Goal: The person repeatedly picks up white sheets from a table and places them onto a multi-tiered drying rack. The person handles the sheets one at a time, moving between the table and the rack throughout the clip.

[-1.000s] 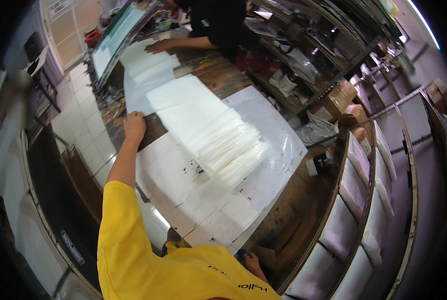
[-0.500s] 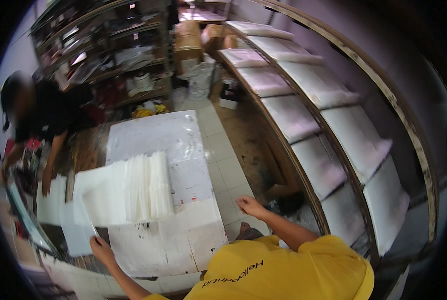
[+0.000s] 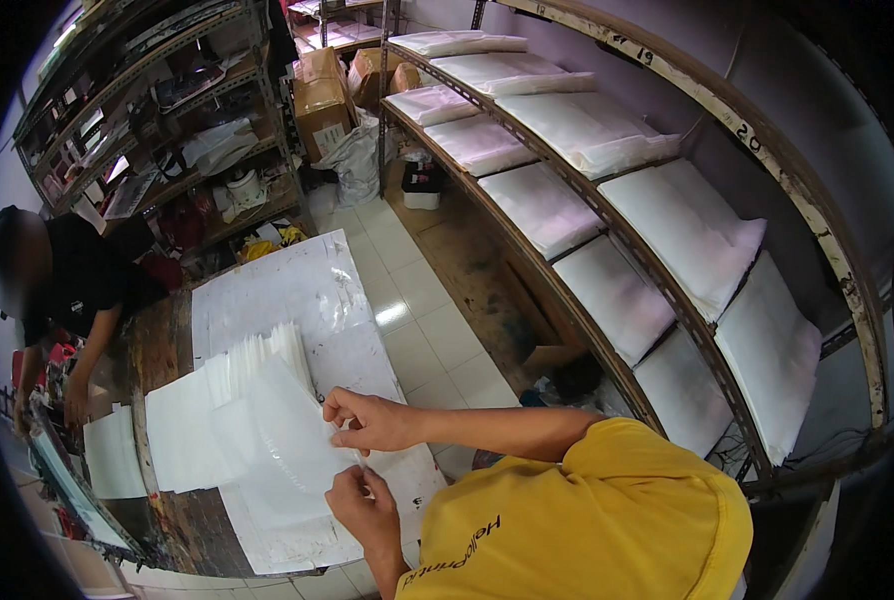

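Note:
A translucent white sheet (image 3: 277,435), with faint marks on its surface, is raised in front of me over a fanned stack of similar white sheets (image 3: 192,430). My right hand (image 3: 377,420) pinches its right edge with fingers closed. Just below, my left hand (image 3: 367,508) is closed at the sheet's near right corner, thumb and fingers together. The sheet covers part of the stack, which lies on a white board (image 3: 342,275) on the table. Another white sheet (image 3: 115,455) lies further left on the table.
Across the table, another person (image 3: 77,270) holds a tilted frame (image 3: 82,490). To my right, a long metal rack (image 3: 657,300) carries many white sheets in rows. Behind stand cluttered shelves (image 3: 182,165), cardboard boxes (image 3: 324,105) and a white sack (image 3: 352,160).
My left hand has brought the sheet from the left side of the table to the right, in front of me. My right hand has come in from the right to its edge.

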{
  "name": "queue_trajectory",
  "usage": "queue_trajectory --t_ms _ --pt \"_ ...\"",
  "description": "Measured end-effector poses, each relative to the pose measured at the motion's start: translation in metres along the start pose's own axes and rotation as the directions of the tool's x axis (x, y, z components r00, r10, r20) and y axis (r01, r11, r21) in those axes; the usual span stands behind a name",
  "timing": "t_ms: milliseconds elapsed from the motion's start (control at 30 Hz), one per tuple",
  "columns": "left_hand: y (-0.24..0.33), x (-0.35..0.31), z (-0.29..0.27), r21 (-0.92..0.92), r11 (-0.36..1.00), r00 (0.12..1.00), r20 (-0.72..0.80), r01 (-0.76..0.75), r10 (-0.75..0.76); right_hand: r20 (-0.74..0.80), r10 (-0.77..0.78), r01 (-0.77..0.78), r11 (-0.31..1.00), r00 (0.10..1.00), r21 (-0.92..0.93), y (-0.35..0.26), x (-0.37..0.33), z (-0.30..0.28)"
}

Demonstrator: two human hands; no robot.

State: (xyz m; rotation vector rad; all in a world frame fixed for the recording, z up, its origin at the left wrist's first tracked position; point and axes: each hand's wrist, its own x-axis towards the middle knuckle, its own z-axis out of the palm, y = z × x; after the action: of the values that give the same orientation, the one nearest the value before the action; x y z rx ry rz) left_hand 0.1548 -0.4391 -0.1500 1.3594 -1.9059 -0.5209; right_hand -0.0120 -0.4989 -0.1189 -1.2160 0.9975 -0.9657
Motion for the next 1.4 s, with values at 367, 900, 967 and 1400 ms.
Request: queue_trajectory --t_ms 367,900,967,1400 --pt "0.040 0.014 0.036 0.007 0.994 0.993 0.055 -0.109 0.109 -0.042 -0.155 0.125 0.905 0.987 -0.407 -0.050 0.029 -0.170" --pt "-0.019 0.023 0.178 0.183 0.947 0.961 -0.135 0.264 -0.242 -0.695 -0.257 -0.094 0.901 0.672 -0.424 -0.217 -0.138 -0.664" --pt "-0.022 0.017 0.188 0.287 0.925 0.960 -0.201 0.249 -0.196 -0.771 -0.244 -0.058 0.938 0.588 -0.340 -0.214 -0.174 -0.700" --pt "0.016 0.043 0.195 0.354 0.834 0.905 -0.214 0.423 -0.369 -0.890 -0.365 -0.588 0.795 -0.271 -0.147 -0.123 -0.386 -0.874"
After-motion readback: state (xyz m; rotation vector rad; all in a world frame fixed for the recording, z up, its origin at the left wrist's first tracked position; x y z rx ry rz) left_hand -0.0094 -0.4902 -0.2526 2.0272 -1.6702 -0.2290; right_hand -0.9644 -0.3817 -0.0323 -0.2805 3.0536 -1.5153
